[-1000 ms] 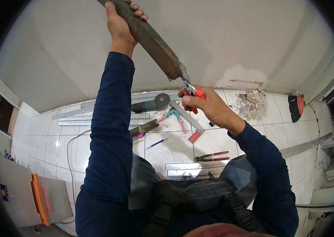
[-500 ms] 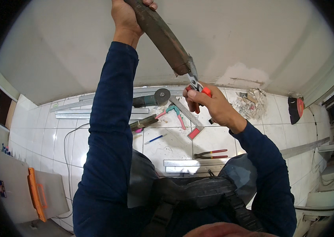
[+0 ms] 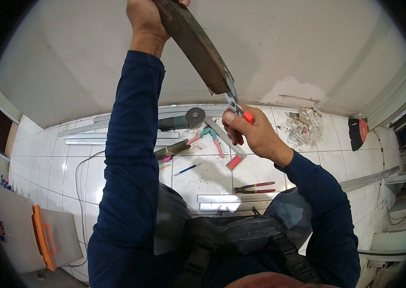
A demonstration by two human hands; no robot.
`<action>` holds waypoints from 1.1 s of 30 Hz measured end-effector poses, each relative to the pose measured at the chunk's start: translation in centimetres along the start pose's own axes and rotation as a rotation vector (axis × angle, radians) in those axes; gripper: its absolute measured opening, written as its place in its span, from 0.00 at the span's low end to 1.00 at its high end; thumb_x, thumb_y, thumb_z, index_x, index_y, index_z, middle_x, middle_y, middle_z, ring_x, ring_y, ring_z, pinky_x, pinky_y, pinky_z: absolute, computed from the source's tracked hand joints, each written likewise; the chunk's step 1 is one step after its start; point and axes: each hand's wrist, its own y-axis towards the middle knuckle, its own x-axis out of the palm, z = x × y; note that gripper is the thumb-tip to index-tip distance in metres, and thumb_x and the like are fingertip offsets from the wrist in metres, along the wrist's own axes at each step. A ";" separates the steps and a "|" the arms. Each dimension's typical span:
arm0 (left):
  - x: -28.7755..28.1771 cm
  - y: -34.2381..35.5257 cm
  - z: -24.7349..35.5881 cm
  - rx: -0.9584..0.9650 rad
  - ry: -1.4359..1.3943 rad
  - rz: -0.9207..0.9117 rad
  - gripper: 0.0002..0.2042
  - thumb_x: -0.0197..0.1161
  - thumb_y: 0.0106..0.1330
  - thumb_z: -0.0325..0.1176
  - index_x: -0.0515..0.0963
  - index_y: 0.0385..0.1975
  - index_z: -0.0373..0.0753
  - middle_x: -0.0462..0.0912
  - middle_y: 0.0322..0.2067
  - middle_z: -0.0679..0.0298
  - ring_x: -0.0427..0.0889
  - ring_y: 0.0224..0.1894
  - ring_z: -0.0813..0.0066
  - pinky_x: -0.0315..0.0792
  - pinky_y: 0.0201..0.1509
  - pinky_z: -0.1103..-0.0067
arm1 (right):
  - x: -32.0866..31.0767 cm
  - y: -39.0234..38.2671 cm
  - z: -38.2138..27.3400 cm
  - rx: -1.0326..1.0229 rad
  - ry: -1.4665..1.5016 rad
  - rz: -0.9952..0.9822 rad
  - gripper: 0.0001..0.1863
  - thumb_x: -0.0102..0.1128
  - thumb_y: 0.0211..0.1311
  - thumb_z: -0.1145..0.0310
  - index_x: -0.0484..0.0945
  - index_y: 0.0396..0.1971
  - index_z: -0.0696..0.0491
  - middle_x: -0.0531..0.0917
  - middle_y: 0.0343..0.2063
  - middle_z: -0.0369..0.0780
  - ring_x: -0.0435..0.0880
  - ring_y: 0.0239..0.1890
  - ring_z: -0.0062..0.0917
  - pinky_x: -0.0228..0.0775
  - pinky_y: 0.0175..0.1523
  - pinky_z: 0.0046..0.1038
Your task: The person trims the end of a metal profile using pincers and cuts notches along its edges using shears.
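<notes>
My left hand [image 3: 146, 23], at the top of the view, is closed around a long brownish metal channel [image 3: 195, 50]. The channel slants down to the right, and its lower end is ragged. In my right hand [image 3: 260, 133] are red-handled tin snips [image 3: 232, 101], my fingers wrapped round the handles. The snips' blades are at the channel's lower right edge, partly hidden by the metal. A narrow grey sliver of metal stands along that edge beside the blades.
On the tiled floor lie an angle grinder [image 3: 194, 117], pink-and-teal pliers [image 3: 208, 134], a try square [image 3: 234, 161], a blue pen [image 3: 187, 169], red-handled pincers [image 3: 254, 187] and silver metal profiles [image 3: 231, 198]. Rubble [image 3: 303, 127] sits by the wall [image 3: 308, 43]. A grey case [image 3: 13, 221] stands left.
Both hands have shifted slightly left with the channel and the snips. The snips' blades now sit a little more steeply along the channel's edge. Both holds are kept.
</notes>
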 end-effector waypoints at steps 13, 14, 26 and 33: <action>1.1 -0.7 -0.7 0.016 0.033 -0.046 0.29 0.48 0.73 0.65 0.67 0.45 0.39 0.69 0.28 0.65 0.71 0.22 0.76 0.72 0.23 0.75 | -0.1 0.8 0.9 -0.067 0.043 0.072 0.22 0.58 0.71 0.49 0.75 0.27 0.55 0.74 0.16 0.33 0.71 0.21 0.18 0.64 0.30 0.25; 1.3 -0.7 -0.8 0.015 0.031 -0.045 0.29 0.48 0.73 0.65 0.67 0.45 0.39 0.69 0.28 0.65 0.71 0.22 0.76 0.72 0.23 0.75 | -0.2 0.8 1.1 -0.059 0.024 0.082 0.23 0.58 0.71 0.49 0.75 0.27 0.55 0.74 0.16 0.33 0.71 0.22 0.18 0.64 0.30 0.25; 0.7 -0.6 -0.9 0.046 0.002 -0.040 0.29 0.48 0.73 0.66 0.66 0.46 0.39 0.69 0.28 0.66 0.71 0.23 0.76 0.73 0.24 0.76 | -0.2 0.8 1.2 -0.069 -0.038 0.099 0.24 0.57 0.71 0.49 0.74 0.24 0.54 0.72 0.14 0.32 0.69 0.20 0.18 0.61 0.28 0.27; -0.7 0.2 -1.6 -0.039 -0.002 0.002 0.29 0.48 0.73 0.65 0.68 0.44 0.39 0.72 0.29 0.63 0.74 0.24 0.72 0.76 0.26 0.71 | 0.3 0.9 0.3 -0.048 -0.007 0.096 0.24 0.57 0.71 0.48 0.74 0.24 0.54 0.71 0.13 0.32 0.69 0.18 0.17 0.61 0.25 0.25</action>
